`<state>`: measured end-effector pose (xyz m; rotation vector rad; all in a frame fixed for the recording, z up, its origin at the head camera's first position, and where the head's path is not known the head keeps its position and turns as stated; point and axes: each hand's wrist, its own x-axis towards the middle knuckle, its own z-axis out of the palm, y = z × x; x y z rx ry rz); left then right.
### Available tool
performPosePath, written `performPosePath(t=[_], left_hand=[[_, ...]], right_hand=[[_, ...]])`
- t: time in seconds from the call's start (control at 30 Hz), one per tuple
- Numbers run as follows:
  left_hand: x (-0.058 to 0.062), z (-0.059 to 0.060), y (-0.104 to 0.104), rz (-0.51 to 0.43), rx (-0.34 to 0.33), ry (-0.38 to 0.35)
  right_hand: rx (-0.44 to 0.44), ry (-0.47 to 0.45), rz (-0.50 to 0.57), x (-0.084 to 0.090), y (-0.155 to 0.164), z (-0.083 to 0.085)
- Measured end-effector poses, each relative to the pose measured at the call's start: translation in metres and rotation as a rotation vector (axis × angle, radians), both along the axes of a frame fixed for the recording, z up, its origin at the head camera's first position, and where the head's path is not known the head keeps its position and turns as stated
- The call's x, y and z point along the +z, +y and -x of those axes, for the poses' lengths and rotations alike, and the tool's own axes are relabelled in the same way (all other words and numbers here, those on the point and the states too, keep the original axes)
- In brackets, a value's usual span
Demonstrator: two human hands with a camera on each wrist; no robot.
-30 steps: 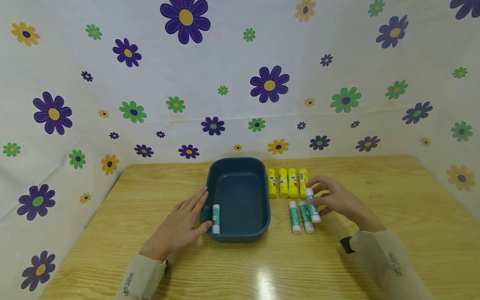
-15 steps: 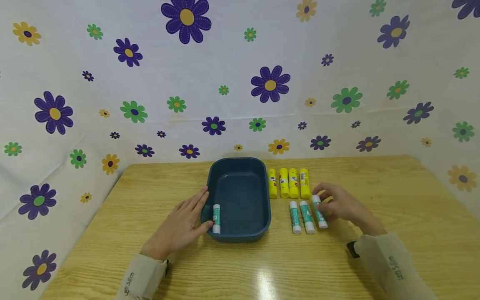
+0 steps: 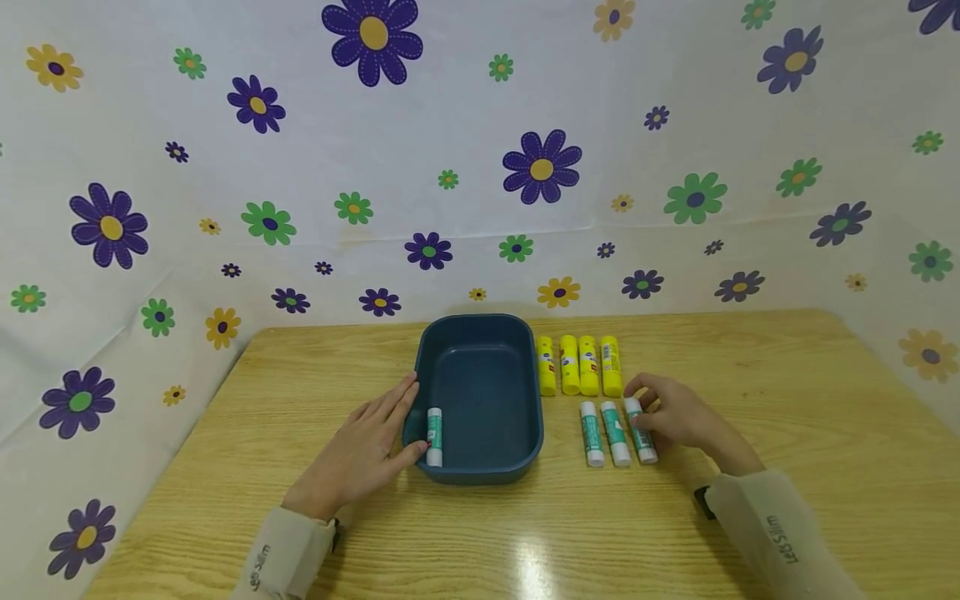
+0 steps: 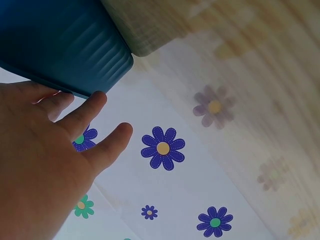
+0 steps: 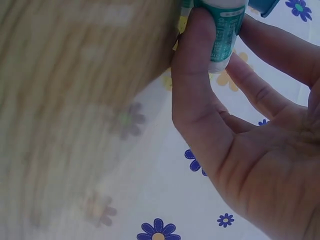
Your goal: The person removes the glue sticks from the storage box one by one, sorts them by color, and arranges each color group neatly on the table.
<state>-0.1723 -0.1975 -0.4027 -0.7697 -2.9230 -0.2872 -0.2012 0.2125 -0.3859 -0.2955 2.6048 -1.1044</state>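
- Wooden table [image 3: 750,517] across the lower half of the head view; flower-print sheet [image 3: 225,150] behind and at both sides
- Dark blue tub [image 3: 480,467] at centre of frame, long axis running up the frame
- Left hand [image 3: 360,454] lower left of centre, flat on the table, straight fingers touching the tub's left wall; holding nothing
- One green-and-white glue stick [image 3: 434,436] lying inside the tub against its left wall, long axis up the frame
- Right hand [image 3: 678,417] right of centre, thumb and fingers pinched round the held glue stick [image 3: 641,429]; lying on the table, rightmost of a row of three, long axis up the frame, top end tilted slightly left
- Two loose green glue sticks [image 3: 603,433] just left of it, parallel
- Four yellow glue sticks [image 3: 579,365] in a row above, beside the tub's right wall
- Right wrist view: thumb and fingers round the green label at close range; rest of the row out of frame
- Left wrist view: ribbed outer wall of the tub with fingertips [image 4: 97,97] against it, unseen from the head
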Motion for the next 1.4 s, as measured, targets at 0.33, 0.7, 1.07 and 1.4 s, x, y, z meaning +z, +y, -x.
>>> performPosePath(t=[0.33,0.7,1.07,1.4], left_hand=[[0.001,0.000,0.000,-0.006,-0.008,0.000],[-0.002,0.002,0.000,-0.004,-0.012,0.013],[-0.001,0.001,0.000,-0.007,-0.002,0.001],[-0.001,0.001,0.000,-0.003,-0.004,0.006]], right_hand=[[-0.008,0.025,-0.010,0.013,0.003,0.001],[-0.017,0.052,0.173,0.054,-0.025,0.015],[0.009,0.062,0.319,0.057,-0.085,0.021],[0.015,-0.028,0.481,0.044,-0.125,0.018]])
